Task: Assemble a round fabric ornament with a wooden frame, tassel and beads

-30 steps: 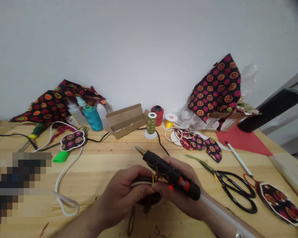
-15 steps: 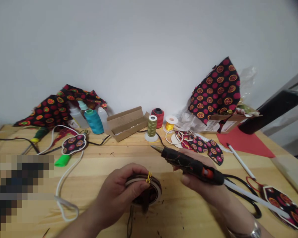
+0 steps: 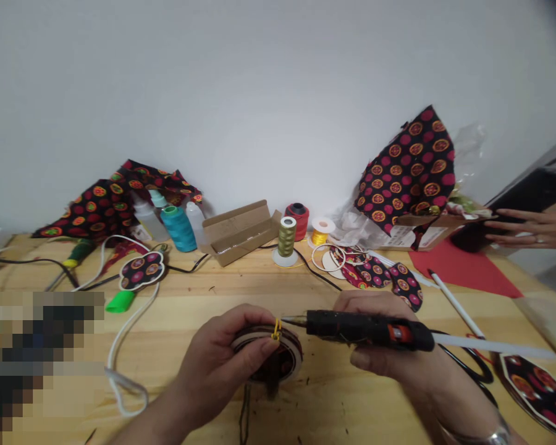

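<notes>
My left hand (image 3: 222,364) is closed on a round fabric-covered disc (image 3: 282,361) with a white rim, held on edge on the wooden table (image 3: 180,309). A small yellow cord loop (image 3: 276,329) sits at the disc's top, by my fingertips. In my right hand (image 3: 389,355) I grip a black glue gun (image 3: 366,329) lying level, a white glue stick trailing from its back. Its metal nozzle points left and almost touches the yellow loop.
Thread spools (image 3: 286,238), small bottles (image 3: 144,217), an open cardboard box (image 3: 238,230), patterned fabric (image 3: 410,167), cut fabric pieces (image 3: 375,272), a white pen (image 3: 454,301), scissors under my right wrist and white cord (image 3: 125,327) lie around. Another person's hand (image 3: 532,227) reaches in at far right.
My right hand swung the glue gun from pointing up-left down to level, its nozzle now at the yellow loop. Another person's hand has appeared at the far right.
</notes>
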